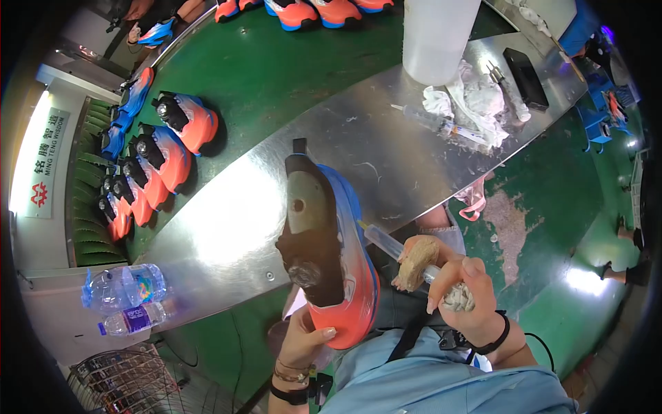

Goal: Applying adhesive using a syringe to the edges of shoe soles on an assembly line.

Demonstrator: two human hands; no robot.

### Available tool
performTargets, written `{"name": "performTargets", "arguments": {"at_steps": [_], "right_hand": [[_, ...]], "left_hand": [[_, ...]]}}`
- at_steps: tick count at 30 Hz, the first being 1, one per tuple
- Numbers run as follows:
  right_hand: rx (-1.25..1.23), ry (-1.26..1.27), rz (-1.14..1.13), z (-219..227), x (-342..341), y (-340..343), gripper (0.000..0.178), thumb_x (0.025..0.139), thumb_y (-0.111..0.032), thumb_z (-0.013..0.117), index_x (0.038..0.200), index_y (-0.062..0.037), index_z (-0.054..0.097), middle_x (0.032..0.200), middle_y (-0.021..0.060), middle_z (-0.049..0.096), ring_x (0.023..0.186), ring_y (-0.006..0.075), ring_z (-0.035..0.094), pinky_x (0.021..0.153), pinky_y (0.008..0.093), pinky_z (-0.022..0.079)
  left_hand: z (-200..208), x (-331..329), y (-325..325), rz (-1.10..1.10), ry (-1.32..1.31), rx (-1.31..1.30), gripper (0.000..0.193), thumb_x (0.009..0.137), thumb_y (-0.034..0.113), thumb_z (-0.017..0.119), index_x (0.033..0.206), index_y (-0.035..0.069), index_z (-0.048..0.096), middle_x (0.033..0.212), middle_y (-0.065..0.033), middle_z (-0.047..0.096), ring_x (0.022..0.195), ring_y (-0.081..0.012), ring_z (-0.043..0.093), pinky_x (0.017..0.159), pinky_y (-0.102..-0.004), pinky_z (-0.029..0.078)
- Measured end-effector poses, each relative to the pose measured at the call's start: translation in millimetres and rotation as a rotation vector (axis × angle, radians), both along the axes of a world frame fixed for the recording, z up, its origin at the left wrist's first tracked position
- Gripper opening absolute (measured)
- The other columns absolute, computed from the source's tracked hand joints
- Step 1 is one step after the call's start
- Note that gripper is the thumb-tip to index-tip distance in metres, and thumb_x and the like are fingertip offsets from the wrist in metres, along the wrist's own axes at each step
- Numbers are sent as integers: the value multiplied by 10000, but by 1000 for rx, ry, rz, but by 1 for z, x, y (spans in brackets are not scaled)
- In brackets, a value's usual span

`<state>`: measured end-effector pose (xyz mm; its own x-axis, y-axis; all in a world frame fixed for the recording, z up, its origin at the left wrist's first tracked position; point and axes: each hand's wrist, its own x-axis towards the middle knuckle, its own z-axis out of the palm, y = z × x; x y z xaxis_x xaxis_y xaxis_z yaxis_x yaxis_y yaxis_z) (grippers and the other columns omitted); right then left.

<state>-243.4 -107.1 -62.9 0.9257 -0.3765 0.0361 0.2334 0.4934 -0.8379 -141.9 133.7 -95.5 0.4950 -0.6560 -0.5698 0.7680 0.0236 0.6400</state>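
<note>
My left hand (301, 339) grips a running shoe (345, 297) by its orange-red toe, thumb on top. The shoe fades from orange-red to blue toward the heel, with a dark brown form filling its opening. In my right hand (463, 293) is a syringe (383, 241) with a clear barrel, its yellowish tip at the blue side of the shoe near the sole edge. Whether the tip touches cannot be made out. A worn tan ring or wad (416, 263) surrounds the barrel near my fingers, and a crumpled whitish wad (458, 298) sits in my palm.
A metal ledge (234, 228) crosses beneath the shoe. On it are a white container (438, 41), another syringe (420, 117), crumpled tissue (479, 96) and a black box (525, 79). More shoes (165, 162) line the green belt (276, 76). Bottles (131, 286) lie left; a co-worker's hand (134, 33) holds a shoe.
</note>
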Motion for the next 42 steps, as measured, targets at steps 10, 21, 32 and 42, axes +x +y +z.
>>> {"name": "performTargets", "arguments": {"at_steps": [10, 21, 32, 42], "right_hand": [[-146, 88, 84, 26, -28, -8, 598, 956, -343, 275, 618, 24, 605, 1171, 282, 475, 966, 306, 540, 852, 373, 396], [-152, 33, -55, 58, -45, -11, 548, 942, -355, 333, 673, 12, 639, 1110, 336, 466, 829, 325, 555, 778, 409, 428], [-245, 65, -207, 62, -65, -19, 640, 926, -495, 331, 628, -31, 656, 1058, 299, 488, 859, 320, 563, 751, 393, 451], [-397, 52, -291, 60, -57, -13, 427, 889, -302, 423, 686, -5, 653, 1037, 319, 492, 836, 295, 554, 701, 366, 454]], "left_hand": [[-17, -15, -24, 29, -13, -139, 692, 658, 272, 741, 1191, -66, 459, 1135, -157, 572, 1017, -226, 584, 888, -340, 466], [-41, -26, -97, -20, 349, -450, 706, 685, 179, 757, 1281, 70, 395, 1257, -67, 477, 1183, -218, 457, 1014, -388, 351], [-44, -15, -160, -7, 278, -585, 699, 695, 252, 768, 1273, 81, 415, 1370, -106, 385, 1245, -233, 410, 1108, -436, 259], [-33, 0, -193, 10, 185, -677, 675, 745, 202, 724, 1306, 65, 375, 1408, -107, 341, 1290, -213, 352, 1119, -410, 243]]}}
